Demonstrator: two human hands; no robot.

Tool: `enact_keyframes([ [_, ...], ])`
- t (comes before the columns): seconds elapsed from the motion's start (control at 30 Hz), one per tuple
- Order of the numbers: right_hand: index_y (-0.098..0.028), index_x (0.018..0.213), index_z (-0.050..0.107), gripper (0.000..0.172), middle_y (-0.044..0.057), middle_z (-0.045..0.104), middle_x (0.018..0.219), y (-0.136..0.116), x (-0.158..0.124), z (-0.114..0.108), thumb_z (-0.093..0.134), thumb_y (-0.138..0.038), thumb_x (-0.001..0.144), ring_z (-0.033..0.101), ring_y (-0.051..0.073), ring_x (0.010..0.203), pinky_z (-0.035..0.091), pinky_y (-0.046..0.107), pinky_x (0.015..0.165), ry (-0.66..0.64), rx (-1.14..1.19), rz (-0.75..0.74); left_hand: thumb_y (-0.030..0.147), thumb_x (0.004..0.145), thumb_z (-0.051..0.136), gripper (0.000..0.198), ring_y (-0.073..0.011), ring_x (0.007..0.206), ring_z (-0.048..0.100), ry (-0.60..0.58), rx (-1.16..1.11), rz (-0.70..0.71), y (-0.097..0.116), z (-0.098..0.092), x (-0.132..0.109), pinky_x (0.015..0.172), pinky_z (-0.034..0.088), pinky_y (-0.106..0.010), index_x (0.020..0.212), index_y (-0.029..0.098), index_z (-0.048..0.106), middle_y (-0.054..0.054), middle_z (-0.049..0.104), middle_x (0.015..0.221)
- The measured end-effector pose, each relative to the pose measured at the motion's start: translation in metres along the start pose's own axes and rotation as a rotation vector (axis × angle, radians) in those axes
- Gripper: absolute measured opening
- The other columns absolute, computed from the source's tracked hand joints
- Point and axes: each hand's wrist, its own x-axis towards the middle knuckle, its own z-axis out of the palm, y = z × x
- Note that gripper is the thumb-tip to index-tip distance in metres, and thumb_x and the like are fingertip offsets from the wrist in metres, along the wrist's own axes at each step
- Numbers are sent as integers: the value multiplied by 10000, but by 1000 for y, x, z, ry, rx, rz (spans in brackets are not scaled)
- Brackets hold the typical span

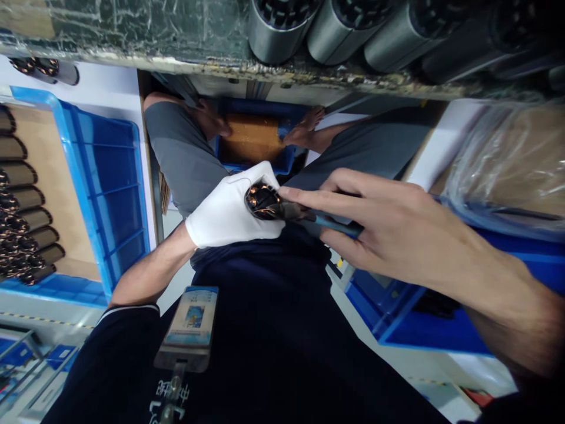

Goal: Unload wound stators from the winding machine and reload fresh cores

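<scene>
My left hand [233, 207], in a white glove, is wrapped round a motor stator [260, 197] in front of my waist. The stator's open end faces up, with copper windings and black parts inside its rim. In my bare right hand [388, 229] is a pair of pliers [324, 221] with blue handles. Their dark jaws reach over the near right side of the stator's end, among the wires. Whether the jaws grip a wire, I cannot tell. The right index finger stretches along the pliers to the stator's rim.
Several grey metal cylinders [282, 32] stand on the worn bench edge [176, 53] ahead. At left, a blue crate [106, 176] holds rows of stators [30, 218]. On the right are a blue bin [384, 306] and clear plastic wrap [498, 171]. Another blue bin [253, 109] sits between my feet.
</scene>
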Motion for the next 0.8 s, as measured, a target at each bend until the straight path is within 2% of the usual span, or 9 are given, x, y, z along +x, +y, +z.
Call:
enact_keyframes([
  [0.13, -438, 1641, 656, 576, 91, 729, 1132, -3, 4, 3, 696, -372, 1070, 694, 310, 941, 598, 447, 784, 86, -76, -6, 208, 756, 865, 343, -219, 736, 662, 75, 196, 21, 5, 5, 4, 721, 546, -393, 932, 270, 577, 12, 669, 832],
  [0.23, -474, 1652, 630, 571, 58, 723, 996, -3, -1, 4, 668, -370, 1091, 679, 275, 849, 570, 402, 705, 95, -135, 10, 212, 754, 874, 347, -232, 749, 691, 63, 287, 12, 8, 7, 7, 736, 562, -398, 929, 275, 580, 13, 683, 825],
  [0.33, -450, 1682, 605, 588, 22, 695, 877, 0, -5, 5, 629, -324, 1108, 654, 225, 716, 544, 371, 647, 61, -88, 13, 228, 758, 876, 340, -225, 761, 701, 29, 302, 4, 8, 9, 9, 742, 571, -388, 915, 267, 576, 6, 711, 850],
  [0.4, -432, 1702, 587, 610, 21, 725, 922, 2, -5, 6, 623, -305, 1107, 659, 221, 701, 549, 377, 650, 54, -51, 22, 224, 763, 864, 334, -231, 774, 708, 40, 325, 3, 5, 11, 9, 755, 581, -393, 902, 270, 564, 2, 714, 849],
  [0.5, -426, 1706, 584, 626, 53, 764, 1058, 3, 0, 6, 638, -306, 1095, 707, 272, 824, 589, 417, 727, 81, -85, 48, 227, 775, 851, 335, -266, 817, 729, 52, 364, 27, 0, 16, 9, 785, 602, -425, 913, 281, 550, -8, 704, 848],
  [0.57, -409, 1674, 629, 608, 71, 761, 1073, 2, 2, 7, 662, -305, 1076, 719, 302, 890, 594, 439, 759, 98, -122, 42, 230, 780, 860, 348, -293, 833, 744, 49, 355, 43, -2, 20, 8, 806, 616, -458, 941, 285, 557, -16, 703, 857],
  [0.7, -379, 1650, 670, 599, 44, 749, 938, 7, 2, 8, 685, -296, 1057, 703, 249, 754, 529, 393, 650, 58, -65, 33, 214, 759, 867, 378, -290, 806, 733, 37, 336, 30, -4, 25, 8, 820, 622, -482, 888, 275, 517, -9, 674, 828],
  [0.8, -383, 1662, 654, 620, 24, 842, 1115, 16, 1, 12, 679, -266, 1053, 786, 247, 816, 584, 385, 702, 11, 90, 61, 230, 754, 838, 331, -243, 825, 707, -7, 152, -8, -8, 24, 9, 826, 608, -431, 877, 255, 532, -6, 691, 866],
])
